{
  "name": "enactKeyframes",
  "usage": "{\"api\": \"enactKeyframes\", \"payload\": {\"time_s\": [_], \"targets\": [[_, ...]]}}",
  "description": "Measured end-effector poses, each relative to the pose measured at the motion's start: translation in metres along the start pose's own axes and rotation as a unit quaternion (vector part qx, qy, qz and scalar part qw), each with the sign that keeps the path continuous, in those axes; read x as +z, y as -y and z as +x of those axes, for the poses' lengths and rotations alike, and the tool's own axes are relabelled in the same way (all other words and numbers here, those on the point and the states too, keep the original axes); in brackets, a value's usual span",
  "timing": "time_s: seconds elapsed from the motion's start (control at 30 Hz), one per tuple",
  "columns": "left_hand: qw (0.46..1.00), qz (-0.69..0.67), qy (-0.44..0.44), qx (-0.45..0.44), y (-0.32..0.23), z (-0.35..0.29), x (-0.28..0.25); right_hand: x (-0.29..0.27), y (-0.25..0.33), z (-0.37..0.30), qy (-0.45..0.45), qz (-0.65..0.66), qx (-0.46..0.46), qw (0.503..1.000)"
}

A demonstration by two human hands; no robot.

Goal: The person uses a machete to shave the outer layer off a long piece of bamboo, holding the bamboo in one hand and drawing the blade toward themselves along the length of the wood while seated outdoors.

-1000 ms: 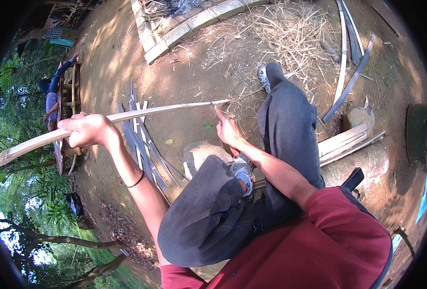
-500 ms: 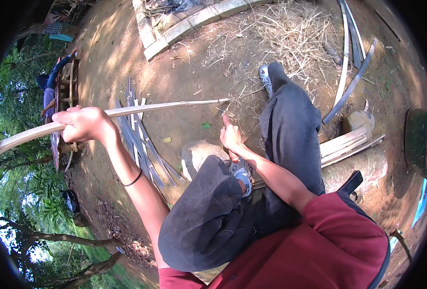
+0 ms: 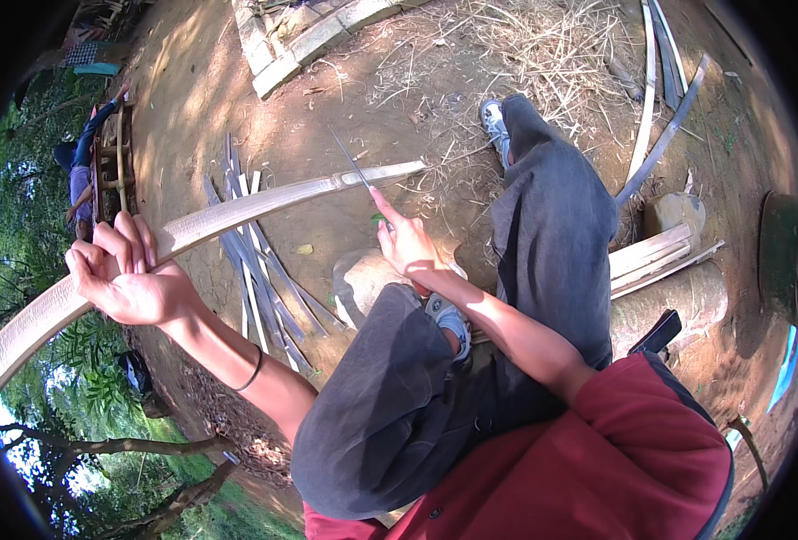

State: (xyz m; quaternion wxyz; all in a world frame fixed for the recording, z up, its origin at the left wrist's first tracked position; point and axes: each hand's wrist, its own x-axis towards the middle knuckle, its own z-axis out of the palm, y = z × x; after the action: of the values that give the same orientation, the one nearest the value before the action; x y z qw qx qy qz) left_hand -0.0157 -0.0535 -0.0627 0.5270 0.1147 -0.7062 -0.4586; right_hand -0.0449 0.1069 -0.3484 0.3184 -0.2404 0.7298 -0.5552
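Observation:
My left hand (image 3: 133, 274), palm turned up, has its fingers curled round a long pale bamboo strip (image 3: 228, 216). The strip runs from the left rim to above the bare ground in the middle, its broad face showing. In my right hand (image 3: 408, 245) is a knife (image 3: 353, 162) with a thin dark blade, the index finger stretched along it. The blade crosses the strip near its far end; whether it touches cannot be made out. Most of the handle is hidden by my hand and wrist.
Dark and pale strips (image 3: 259, 261) lie beyond my left forearm, with more strips (image 3: 655, 117) at the far right. Split pieces (image 3: 655, 261) rest on a log (image 3: 678, 310). A stone (image 3: 363, 279) sits by my shoe. Shavings (image 3: 543, 54) cover the ground ahead. A person (image 3: 81, 180) is at the far left.
The strip has rolled so its broad face shows, and my left hand has turned palm up and moved down-left. My right hand has moved left and up, bringing the blade across the strip.

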Motion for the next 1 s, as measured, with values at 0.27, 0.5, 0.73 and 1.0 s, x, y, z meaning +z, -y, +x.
{"api": "enactKeyframes", "payload": {"time_s": [0.27,0.5,0.73,1.0], "targets": [[0.978,-0.184,0.067,-0.073,-0.006,-0.009,-0.019,-0.002,-0.016,0.008,-0.024,-0.012,0.010,1.000],[0.995,-0.072,-0.025,-0.062,-0.016,-0.021,-0.004,-0.018,0.021,-0.003,0.020,0.018,0.003,1.000],[0.991,-0.084,-0.040,-0.097,-0.021,-0.026,-0.014,-0.033,0.050,-0.009,0.057,0.041,0.013,0.997],[0.992,-0.077,-0.011,-0.098,-0.024,-0.030,-0.007,-0.047,0.061,-0.021,0.064,0.043,0.012,0.997]]}}
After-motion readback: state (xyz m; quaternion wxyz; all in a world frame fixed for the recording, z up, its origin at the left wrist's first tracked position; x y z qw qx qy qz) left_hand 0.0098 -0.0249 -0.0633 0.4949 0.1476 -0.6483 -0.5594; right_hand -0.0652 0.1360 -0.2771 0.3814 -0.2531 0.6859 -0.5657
